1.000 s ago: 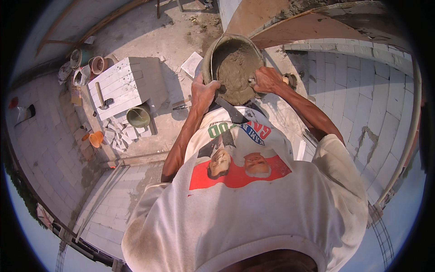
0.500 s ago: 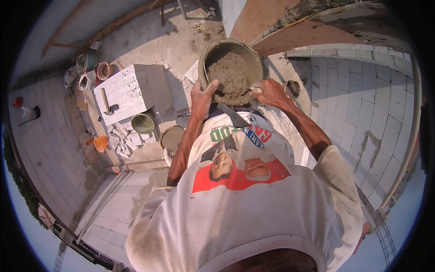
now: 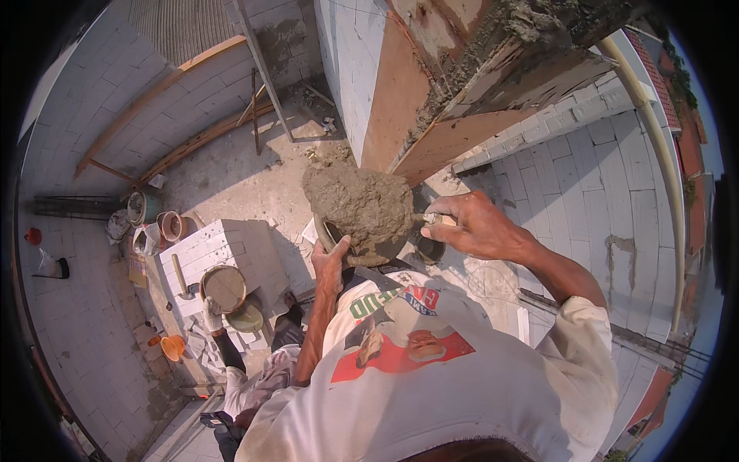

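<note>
My left hand (image 3: 329, 266) is closed on the near left rim of a bucket (image 3: 329, 236). A large heap of wet grey mortar (image 3: 358, 204) covers most of the bucket's mouth and appears raised above it. To the right of the heap, my right hand (image 3: 469, 225) is closed round the short handle of a trowel (image 3: 420, 219). The trowel's blade is hidden under the mortar. The bucket hangs in front of my waist, close to the shirt, and its underside is out of sight.
Plywood formwork (image 3: 400, 85), crusted with mortar, rises just ahead. At left, a co-worker's gloved hand (image 3: 212, 316) holds another mortar bucket (image 3: 224, 289) beside stacked white blocks (image 3: 254, 250) with a hammer (image 3: 178, 273). An orange container (image 3: 173, 347) lies near block scraps.
The mortar has risen from inside the bucket into a heap over its rim. My right hand has moved slightly right and down. The co-worker and the second mortar bucket have come up at left.
</note>
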### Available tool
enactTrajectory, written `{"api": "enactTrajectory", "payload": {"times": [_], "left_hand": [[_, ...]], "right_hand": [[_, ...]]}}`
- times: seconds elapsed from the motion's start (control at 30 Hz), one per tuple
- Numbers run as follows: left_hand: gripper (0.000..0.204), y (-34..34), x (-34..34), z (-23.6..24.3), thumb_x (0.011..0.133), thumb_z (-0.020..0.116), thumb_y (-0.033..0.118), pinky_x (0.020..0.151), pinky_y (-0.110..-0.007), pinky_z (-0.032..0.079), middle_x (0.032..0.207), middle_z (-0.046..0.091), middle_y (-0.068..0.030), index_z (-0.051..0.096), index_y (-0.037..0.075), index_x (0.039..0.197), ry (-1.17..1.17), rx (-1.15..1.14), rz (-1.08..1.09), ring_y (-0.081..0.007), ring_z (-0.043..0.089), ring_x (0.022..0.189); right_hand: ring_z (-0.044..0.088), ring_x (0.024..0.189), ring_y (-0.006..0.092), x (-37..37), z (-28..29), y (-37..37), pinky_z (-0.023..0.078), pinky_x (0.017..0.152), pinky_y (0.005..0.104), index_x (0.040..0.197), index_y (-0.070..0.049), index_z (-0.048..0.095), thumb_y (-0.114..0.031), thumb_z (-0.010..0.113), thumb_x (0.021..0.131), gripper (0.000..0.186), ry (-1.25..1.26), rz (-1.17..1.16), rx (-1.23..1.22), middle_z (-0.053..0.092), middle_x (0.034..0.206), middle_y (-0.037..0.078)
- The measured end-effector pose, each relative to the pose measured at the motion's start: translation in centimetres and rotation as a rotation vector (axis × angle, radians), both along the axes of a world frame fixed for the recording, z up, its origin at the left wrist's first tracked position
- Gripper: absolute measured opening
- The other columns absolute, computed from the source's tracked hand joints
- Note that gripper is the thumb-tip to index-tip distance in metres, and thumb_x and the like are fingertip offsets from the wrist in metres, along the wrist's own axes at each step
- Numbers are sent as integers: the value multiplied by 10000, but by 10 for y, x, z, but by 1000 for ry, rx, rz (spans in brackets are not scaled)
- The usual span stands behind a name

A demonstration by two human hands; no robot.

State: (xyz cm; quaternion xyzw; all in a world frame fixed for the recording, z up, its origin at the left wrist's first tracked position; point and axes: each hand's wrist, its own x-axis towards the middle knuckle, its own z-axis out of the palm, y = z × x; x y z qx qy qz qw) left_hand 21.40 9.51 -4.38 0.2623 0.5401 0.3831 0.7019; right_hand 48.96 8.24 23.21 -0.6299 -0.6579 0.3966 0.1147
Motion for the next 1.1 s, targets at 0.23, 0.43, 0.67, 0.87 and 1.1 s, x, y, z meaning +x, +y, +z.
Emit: {"api": "enactTrajectory", "payload": {"times": [0.23, 0.43, 0.67, 0.87, 1.1], "left_hand": [[414, 4, -3, 14, 783, 671, -22, 736, -328, 579, 1024, 697, -98, 617, -45, 1193, 85, -26, 13, -195, 681, 820], [438, 9, -9, -3, 754, 665, -37, 704, -333, 559, 992, 682, -81, 617, -29, 1189, 138, -21, -15, -189, 653, 795], [422, 17, 6, -10, 744, 633, -46, 676, -330, 558, 948, 668, -77, 612, -27, 1165, 68, 68, 24, -195, 645, 766], [414, 39, 15, -18, 747, 629, -44, 715, -341, 546, 982, 667, -83, 611, -29, 1160, 118, 10, 66, -205, 642, 800], [329, 63, 20, 35, 732, 677, 50, 701, -360, 517, 876, 688, -95, 648, -40, 1048, 419, 62, -8, -199, 615, 753]], "right_hand": [[643, 648, 122, -2, 211, 21, 472, 565, 286, 997, 21, 700, -292, 686, 1002, 313, 401, -165, -68, 610, 726, 46], [589, 452, 91, 49, 260, 54, 479, 364, 200, 1025, 24, 645, -307, 623, 1041, 332, 548, -308, 150, 611, 698, 57], [586, 425, 64, 74, 257, 63, 494, 346, 173, 1099, -9, 589, -385, 514, 1094, 384, 678, -330, 292, 618, 721, 49], [594, 542, 66, 43, 201, 60, 502, 471, 203, 1245, 8, 619, -339, 599, 1056, 396, 313, -185, 635, 646, 808, 39], [724, 802, 323, 15, -24, 20, 568, 709, 435, 1157, 0, 656, -145, 718, 919, 286, -283, -44, 562, 724, 939, 93]]}}
